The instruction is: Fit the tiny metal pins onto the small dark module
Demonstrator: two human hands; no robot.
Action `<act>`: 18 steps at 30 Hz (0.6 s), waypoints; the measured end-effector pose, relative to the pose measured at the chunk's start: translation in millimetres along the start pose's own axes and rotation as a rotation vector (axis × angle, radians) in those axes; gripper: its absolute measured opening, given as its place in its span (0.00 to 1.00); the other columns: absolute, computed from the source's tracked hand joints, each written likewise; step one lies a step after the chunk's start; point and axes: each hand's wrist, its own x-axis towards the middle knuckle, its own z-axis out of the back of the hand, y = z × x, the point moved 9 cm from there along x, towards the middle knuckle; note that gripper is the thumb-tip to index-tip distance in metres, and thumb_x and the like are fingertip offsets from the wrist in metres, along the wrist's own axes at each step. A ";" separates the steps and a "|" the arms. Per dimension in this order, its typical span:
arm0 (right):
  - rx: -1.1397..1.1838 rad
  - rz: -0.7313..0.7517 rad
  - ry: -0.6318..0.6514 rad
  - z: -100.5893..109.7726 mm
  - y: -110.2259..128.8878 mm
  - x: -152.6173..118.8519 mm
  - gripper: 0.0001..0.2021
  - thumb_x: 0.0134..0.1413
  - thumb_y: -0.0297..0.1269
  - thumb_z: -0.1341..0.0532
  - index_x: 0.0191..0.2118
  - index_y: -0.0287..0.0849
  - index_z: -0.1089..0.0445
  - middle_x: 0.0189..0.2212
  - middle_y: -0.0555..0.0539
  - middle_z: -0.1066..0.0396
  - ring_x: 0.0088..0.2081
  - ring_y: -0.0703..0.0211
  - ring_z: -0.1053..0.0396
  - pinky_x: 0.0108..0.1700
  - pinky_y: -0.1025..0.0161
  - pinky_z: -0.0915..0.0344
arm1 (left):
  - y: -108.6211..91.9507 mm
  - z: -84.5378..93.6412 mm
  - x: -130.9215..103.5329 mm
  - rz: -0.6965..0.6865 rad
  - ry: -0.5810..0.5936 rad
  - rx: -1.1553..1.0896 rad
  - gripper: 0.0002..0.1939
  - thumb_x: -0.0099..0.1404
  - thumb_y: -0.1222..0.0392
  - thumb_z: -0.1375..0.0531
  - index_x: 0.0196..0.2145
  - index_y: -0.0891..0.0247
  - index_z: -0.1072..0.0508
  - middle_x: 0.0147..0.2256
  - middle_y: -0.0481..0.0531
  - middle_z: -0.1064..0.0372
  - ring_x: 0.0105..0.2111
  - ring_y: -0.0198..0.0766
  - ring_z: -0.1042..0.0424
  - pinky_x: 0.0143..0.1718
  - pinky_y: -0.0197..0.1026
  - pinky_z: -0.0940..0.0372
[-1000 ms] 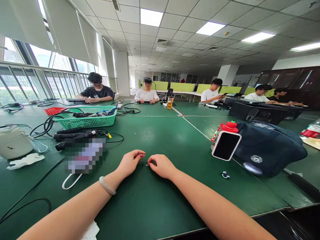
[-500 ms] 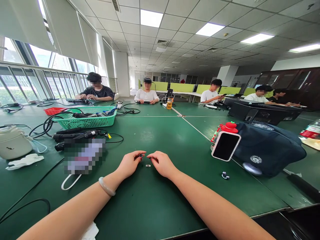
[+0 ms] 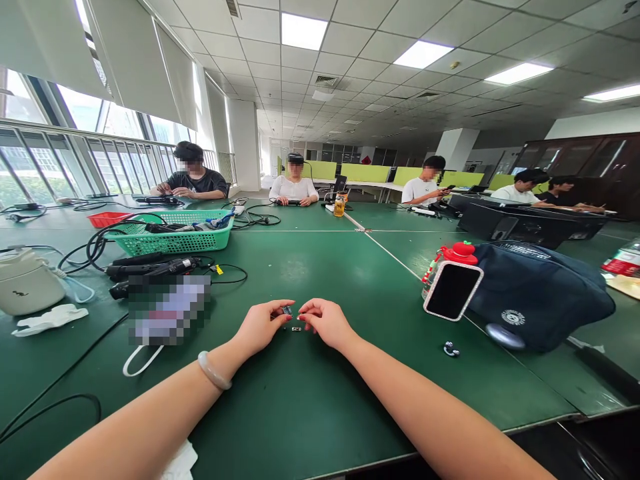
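Observation:
Near the middle of the green table (image 3: 280, 407), my left hand (image 3: 263, 327) pinches a small dark part (image 3: 287, 311) between thumb and fingertips. Just to its right, my right hand (image 3: 325, 322) is closed in a pinch, with a tiny pale bit at its fingertips that is too small to name. The hands are close but apart. Between and slightly below them, a small silvery piece (image 3: 297, 329) lies on the table. A tiny dark speck rests beside my left thumb.
At the left are a green basket (image 3: 175, 243) of cables, black devices (image 3: 150, 269) and a white pouch (image 3: 27, 283). A phone (image 3: 453, 291) leans on a red-capped bottle beside a dark blue bag (image 3: 545, 300). Earbuds (image 3: 451, 349) lie nearer. Several people sit farther back.
The dark part in my left hand has turned and shows more of its face. My right fingers have curled into a pinch, with a tiny pale bit now at their tips.

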 end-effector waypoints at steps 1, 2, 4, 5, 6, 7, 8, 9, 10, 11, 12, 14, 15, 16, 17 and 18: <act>0.015 -0.012 0.000 -0.1 -0.2 0.1 0.07 0.43 0.36 0.41 0.30 0.40 0.33 0.21 0.51 0.32 0.22 0.65 0.35 0.25 0.67 0.39 | -0.2 -0.2 0.1 -0.005 0.002 0.004 0.20 0.55 0.53 0.45 0.46 0.57 0.29 0.27 0.46 0.30 0.26 0.36 0.34 0.31 0.36 0.39; 0.026 -0.022 -0.001 -0.1 0.0 0.1 0.07 0.42 0.35 0.41 0.30 0.39 0.32 0.21 0.51 0.32 0.21 0.65 0.36 0.25 0.67 0.39 | -0.7 -0.6 0.1 -0.011 0.005 0.008 0.20 0.55 0.53 0.45 0.46 0.57 0.29 0.27 0.47 0.30 0.27 0.36 0.34 0.32 0.36 0.39; 0.038 -0.039 -0.005 0.0 1.3 -0.4 0.07 0.41 0.35 0.40 0.29 0.38 0.29 0.19 0.51 0.33 0.21 0.65 0.37 0.24 0.67 0.39 | -2.7 -1.4 -0.2 -0.023 0.014 0.015 0.20 0.55 0.54 0.45 0.46 0.57 0.29 0.28 0.47 0.29 0.27 0.36 0.33 0.33 0.37 0.38; 0.037 -0.046 -0.012 0.5 2.0 -0.7 0.08 0.41 0.35 0.40 0.29 0.38 0.29 0.19 0.51 0.33 0.20 0.65 0.37 0.25 0.67 0.39 | -4.1 -1.9 -0.6 -0.029 0.020 0.016 0.20 0.55 0.54 0.44 0.46 0.57 0.29 0.28 0.47 0.29 0.27 0.36 0.33 0.33 0.37 0.38; 0.032 -0.051 -0.021 1.3 2.8 -0.9 0.08 0.41 0.35 0.40 0.29 0.38 0.28 0.18 0.51 0.33 0.20 0.65 0.38 0.25 0.66 0.39 | -5.6 -2.7 -1.0 -0.036 0.029 0.018 0.20 0.55 0.55 0.44 0.46 0.57 0.29 0.28 0.47 0.28 0.27 0.36 0.33 0.33 0.37 0.38; 0.025 -0.053 -0.031 2.1 3.4 -1.1 0.08 0.41 0.35 0.40 0.30 0.38 0.27 0.18 0.51 0.33 0.20 0.65 0.38 0.25 0.66 0.39 | -7.4 -3.6 -1.5 -0.043 0.039 0.018 0.20 0.56 0.55 0.44 0.46 0.57 0.29 0.28 0.47 0.28 0.27 0.37 0.32 0.33 0.37 0.38; 0.017 -0.052 -0.042 3.0 4.0 -1.3 0.08 0.40 0.35 0.40 0.29 0.38 0.27 0.18 0.51 0.33 0.20 0.65 0.38 0.26 0.66 0.39 | -9.3 -4.5 -2.0 -0.053 0.047 0.018 0.20 0.56 0.55 0.44 0.46 0.58 0.29 0.29 0.47 0.27 0.28 0.37 0.32 0.33 0.37 0.38; 0.008 -0.049 -0.050 3.7 4.5 -1.4 0.08 0.40 0.35 0.39 0.29 0.38 0.27 0.18 0.51 0.32 0.20 0.65 0.38 0.26 0.66 0.39 | -11.3 -5.4 -2.4 -0.064 0.055 0.018 0.19 0.56 0.55 0.44 0.46 0.57 0.29 0.30 0.47 0.26 0.28 0.37 0.31 0.34 0.36 0.38; -0.002 -0.042 -0.056 4.2 5.1 -1.5 0.08 0.40 0.35 0.39 0.29 0.38 0.26 0.19 0.50 0.32 0.21 0.65 0.38 0.27 0.66 0.39 | -13.4 -6.4 -2.9 -0.078 0.064 0.018 0.19 0.56 0.56 0.44 0.47 0.57 0.29 0.30 0.47 0.26 0.29 0.37 0.31 0.34 0.36 0.38; -0.014 -0.033 -0.058 4.2 5.6 -1.6 0.08 0.40 0.35 0.39 0.29 0.38 0.26 0.20 0.50 0.31 0.21 0.65 0.38 0.27 0.66 0.39 | -15.4 -7.5 -3.4 -0.092 0.073 0.018 0.19 0.56 0.56 0.44 0.47 0.57 0.30 0.31 0.47 0.25 0.29 0.37 0.31 0.35 0.36 0.38; -0.028 -0.022 -0.057 4.0 6.1 -1.8 0.08 0.41 0.34 0.40 0.29 0.38 0.26 0.20 0.50 0.31 0.21 0.65 0.38 0.27 0.66 0.39 | -17.2 -8.3 -3.9 -0.105 0.080 0.022 0.19 0.57 0.56 0.44 0.47 0.57 0.30 0.32 0.47 0.25 0.30 0.37 0.30 0.36 0.36 0.38; -0.059 -0.003 -0.052 3.3 6.7 -2.4 0.08 0.42 0.34 0.40 0.30 0.39 0.26 0.21 0.50 0.30 0.21 0.65 0.38 0.27 0.67 0.39 | -20.3 -9.3 -5.0 -0.126 0.088 0.049 0.20 0.57 0.57 0.44 0.48 0.56 0.31 0.33 0.47 0.25 0.31 0.38 0.30 0.37 0.36 0.38; -0.075 0.002 -0.051 2.9 6.8 -2.8 0.08 0.42 0.34 0.40 0.30 0.39 0.26 0.21 0.50 0.30 0.21 0.65 0.37 0.27 0.67 0.39 | -21.8 -9.4 -5.6 -0.137 0.089 0.072 0.20 0.57 0.57 0.44 0.48 0.56 0.31 0.33 0.47 0.25 0.31 0.38 0.29 0.38 0.36 0.38; -0.090 0.006 -0.052 2.8 6.8 -3.3 0.08 0.42 0.34 0.40 0.30 0.40 0.26 0.21 0.50 0.30 0.21 0.65 0.37 0.28 0.67 0.39 | -23.4 -9.4 -6.3 -0.149 0.088 0.099 0.20 0.57 0.58 0.44 0.49 0.55 0.32 0.34 0.47 0.25 0.31 0.37 0.30 0.38 0.36 0.38; -0.103 0.008 -0.055 2.8 6.9 -3.9 0.08 0.42 0.34 0.40 0.30 0.40 0.26 0.21 0.50 0.30 0.22 0.64 0.37 0.28 0.67 0.38 | -25.1 -9.3 -7.1 -0.163 0.088 0.127 0.21 0.58 0.58 0.45 0.50 0.55 0.33 0.34 0.47 0.25 0.31 0.37 0.30 0.38 0.36 0.38; -0.114 0.012 -0.058 2.8 7.4 -4.4 0.08 0.43 0.34 0.40 0.30 0.40 0.26 0.21 0.50 0.30 0.22 0.64 0.36 0.28 0.67 0.38 | -26.9 -9.3 -8.0 -0.178 0.089 0.157 0.21 0.58 0.58 0.45 0.51 0.54 0.34 0.34 0.47 0.26 0.31 0.37 0.30 0.38 0.36 0.38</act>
